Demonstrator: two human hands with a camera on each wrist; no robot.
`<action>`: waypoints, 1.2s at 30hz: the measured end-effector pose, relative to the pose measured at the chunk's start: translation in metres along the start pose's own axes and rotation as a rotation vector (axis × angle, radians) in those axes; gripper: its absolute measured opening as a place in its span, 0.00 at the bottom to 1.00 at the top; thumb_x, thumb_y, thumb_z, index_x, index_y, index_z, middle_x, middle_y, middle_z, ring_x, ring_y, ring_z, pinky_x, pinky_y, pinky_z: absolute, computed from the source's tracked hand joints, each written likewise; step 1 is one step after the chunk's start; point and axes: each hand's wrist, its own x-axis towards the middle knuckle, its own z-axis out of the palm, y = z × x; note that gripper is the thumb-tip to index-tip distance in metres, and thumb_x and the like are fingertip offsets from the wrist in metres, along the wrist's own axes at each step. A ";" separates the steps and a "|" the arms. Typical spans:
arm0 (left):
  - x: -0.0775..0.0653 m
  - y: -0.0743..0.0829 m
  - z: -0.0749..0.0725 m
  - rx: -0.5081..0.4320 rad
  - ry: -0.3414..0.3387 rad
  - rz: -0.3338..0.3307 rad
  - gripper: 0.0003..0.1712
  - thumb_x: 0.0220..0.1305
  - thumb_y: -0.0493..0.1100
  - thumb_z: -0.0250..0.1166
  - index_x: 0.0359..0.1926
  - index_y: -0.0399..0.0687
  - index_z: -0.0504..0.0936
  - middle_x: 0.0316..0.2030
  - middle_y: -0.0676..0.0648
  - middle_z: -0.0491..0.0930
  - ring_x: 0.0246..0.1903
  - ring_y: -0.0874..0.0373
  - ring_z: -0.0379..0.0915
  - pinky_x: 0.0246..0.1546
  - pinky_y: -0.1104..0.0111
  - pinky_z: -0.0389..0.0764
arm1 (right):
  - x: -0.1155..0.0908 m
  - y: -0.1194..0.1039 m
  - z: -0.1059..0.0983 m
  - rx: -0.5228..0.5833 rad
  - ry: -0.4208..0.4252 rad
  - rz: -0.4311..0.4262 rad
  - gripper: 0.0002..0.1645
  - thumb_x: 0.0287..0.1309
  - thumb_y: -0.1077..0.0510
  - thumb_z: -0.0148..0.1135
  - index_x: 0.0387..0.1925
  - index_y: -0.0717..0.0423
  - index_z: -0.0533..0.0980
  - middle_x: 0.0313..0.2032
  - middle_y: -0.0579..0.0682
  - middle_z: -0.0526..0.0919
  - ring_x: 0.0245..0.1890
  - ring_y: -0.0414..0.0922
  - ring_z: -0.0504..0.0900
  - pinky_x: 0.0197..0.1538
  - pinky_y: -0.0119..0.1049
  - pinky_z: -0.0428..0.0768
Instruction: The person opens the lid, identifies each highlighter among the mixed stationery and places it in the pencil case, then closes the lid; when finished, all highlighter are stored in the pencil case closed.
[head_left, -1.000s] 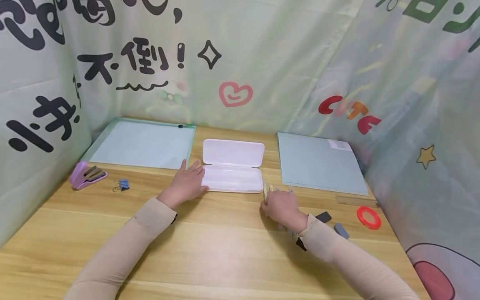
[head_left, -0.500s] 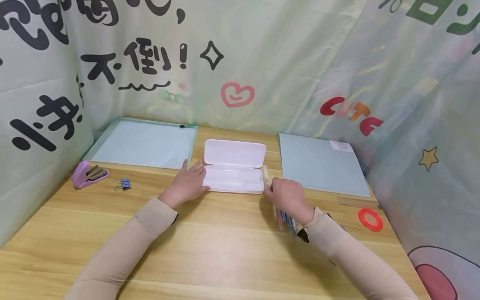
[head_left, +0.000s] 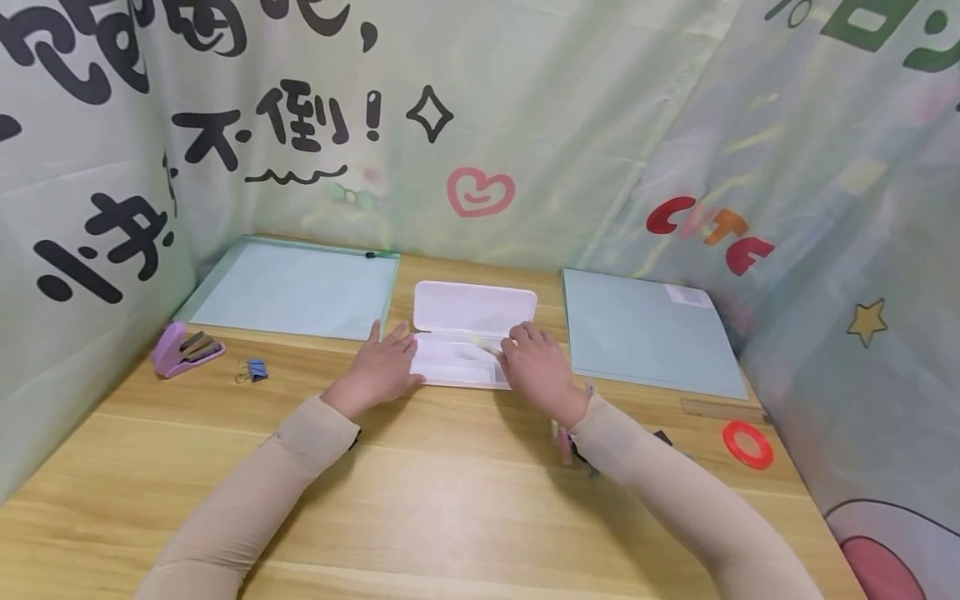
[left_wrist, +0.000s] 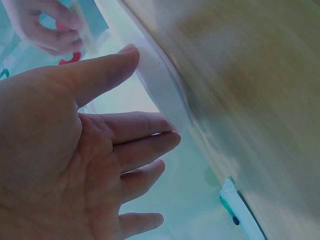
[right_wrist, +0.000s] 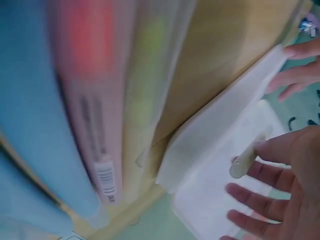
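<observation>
A pale pink pencil case (head_left: 453, 367) lies open on the table, its lid tilted back. My left hand (head_left: 377, 372) touches the case's left end with straight fingers; the left wrist view shows thumb and fingers (left_wrist: 142, 150) at its side wall. Over the case's right part, my right hand (head_left: 542, 373) pinches a thin, cream-coloured pen (head_left: 487, 346) between thumb and fingers. In the right wrist view this pen (right_wrist: 245, 162) points its round end toward the camera. Several pens (head_left: 565, 446) lie partly hidden under the right wrist, among them a pink highlighter (right_wrist: 95, 90) and a yellow one (right_wrist: 145, 80).
Blue-grey folders lie at the back left (head_left: 300, 287) and back right (head_left: 652, 333). A purple stapler (head_left: 180, 354) and blue binder clip (head_left: 257, 369) are at left. A clear ruler (head_left: 720, 410), red tape ring (head_left: 747, 444) and dark block (head_left: 663, 437) are at right. Printed curtains border the table.
My right hand has taken up the cream pen from beside the case and moved left and away from me, over the case. The left hand stays at the case's left end.
</observation>
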 end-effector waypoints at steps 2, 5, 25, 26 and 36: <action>0.001 0.001 0.001 0.003 -0.002 0.004 0.39 0.57 0.63 0.49 0.60 0.38 0.61 0.61 0.45 0.57 0.63 0.50 0.36 0.57 0.48 0.31 | 0.005 0.002 0.006 0.000 -0.020 -0.019 0.11 0.52 0.52 0.56 0.25 0.55 0.76 0.33 0.51 0.75 0.40 0.49 0.71 0.38 0.42 0.71; 0.001 0.003 0.002 -0.007 -0.005 0.007 0.39 0.57 0.62 0.49 0.60 0.38 0.61 0.61 0.45 0.57 0.63 0.50 0.36 0.57 0.48 0.31 | 0.011 0.004 0.012 0.002 -0.047 -0.024 0.10 0.53 0.52 0.56 0.26 0.53 0.78 0.34 0.51 0.75 0.40 0.49 0.70 0.39 0.41 0.70; 0.002 0.003 0.001 0.011 -0.004 -0.004 0.39 0.57 0.63 0.48 0.60 0.39 0.61 0.61 0.46 0.58 0.63 0.51 0.37 0.57 0.48 0.31 | 0.007 0.005 0.008 -0.005 -0.252 0.015 0.10 0.49 0.55 0.56 0.34 0.53 0.78 0.41 0.55 0.74 0.53 0.56 0.62 0.47 0.50 0.65; 0.002 0.003 0.000 0.011 -0.006 -0.004 0.39 0.57 0.63 0.48 0.60 0.39 0.62 0.61 0.46 0.58 0.63 0.51 0.37 0.57 0.48 0.31 | 0.006 0.006 0.005 -0.010 -0.268 0.032 0.12 0.49 0.53 0.57 0.36 0.54 0.77 0.43 0.56 0.73 0.54 0.56 0.61 0.50 0.51 0.64; 0.000 0.001 -0.005 -0.009 -0.013 0.003 0.39 0.57 0.62 0.50 0.60 0.38 0.61 0.61 0.45 0.58 0.63 0.50 0.37 0.57 0.48 0.31 | -0.028 0.007 -0.031 -0.021 -0.309 0.132 0.24 0.42 0.42 0.63 0.30 0.59 0.74 0.41 0.60 0.74 0.57 0.61 0.57 0.49 0.62 0.58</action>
